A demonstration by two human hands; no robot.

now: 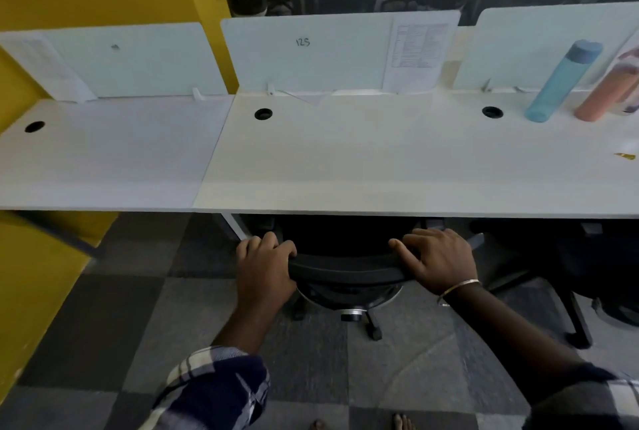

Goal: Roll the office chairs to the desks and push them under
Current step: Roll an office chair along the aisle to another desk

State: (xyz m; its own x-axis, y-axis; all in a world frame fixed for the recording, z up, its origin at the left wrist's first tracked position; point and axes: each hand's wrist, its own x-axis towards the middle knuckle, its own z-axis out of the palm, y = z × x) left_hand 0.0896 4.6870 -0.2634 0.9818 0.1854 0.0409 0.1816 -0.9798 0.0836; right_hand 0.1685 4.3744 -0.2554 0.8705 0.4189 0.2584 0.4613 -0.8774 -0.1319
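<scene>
A black office chair point(345, 268) stands at the front edge of the white desk point(380, 166), its seat mostly hidden under the desktop and only the top of its backrest and its wheeled base showing. My left hand point(264, 268) grips the left end of the backrest top. My right hand point(439, 258), with a thin bangle at the wrist, grips the right end. The desk's divider panel point(304, 52) is marked "125".
A second black chair point(587, 274) sits under the desk to the right. A blue bottle point(562, 82) and an orange bottle point(605, 90) stand at the desk's back right. A yellow wall point(41, 274) lies left. Grey carpet tiles point(138, 326) cover the floor.
</scene>
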